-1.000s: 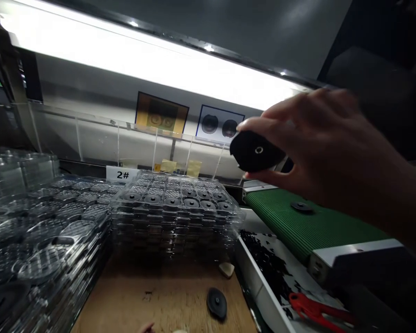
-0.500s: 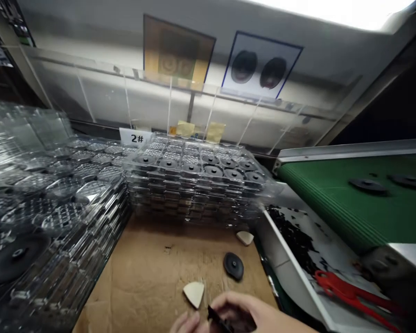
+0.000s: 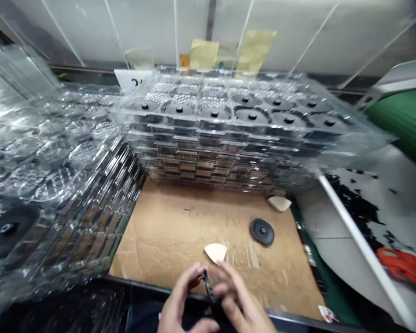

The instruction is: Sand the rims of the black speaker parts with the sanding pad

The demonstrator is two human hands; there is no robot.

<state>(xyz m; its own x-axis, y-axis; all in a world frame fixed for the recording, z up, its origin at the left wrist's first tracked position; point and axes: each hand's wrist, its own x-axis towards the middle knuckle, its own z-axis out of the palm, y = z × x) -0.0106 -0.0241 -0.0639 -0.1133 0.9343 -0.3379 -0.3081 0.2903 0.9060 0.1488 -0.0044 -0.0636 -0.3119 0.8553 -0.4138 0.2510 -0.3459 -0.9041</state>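
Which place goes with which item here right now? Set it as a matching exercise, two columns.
Items:
1 cream triangular piece
2 black disc held edge-on
3 row of black discs
4 black disc lying flat

Places:
A between the left hand and right hand
B on the cardboard, right of the cream piece
C in the top clear plastic tray
D on the cardboard, just beyond the hands

Pairs: 1-D, 2-A, 3-C, 4-B

Counted: two bare hands (image 3: 182,298); one thin black part (image 3: 208,286) between them; on brown cardboard (image 3: 159,236), one round black disc (image 3: 262,231) and two cream triangular pieces (image 3: 215,252); nine round black discs (image 3: 179,109) in the top clear plastic tray (image 3: 197,124).
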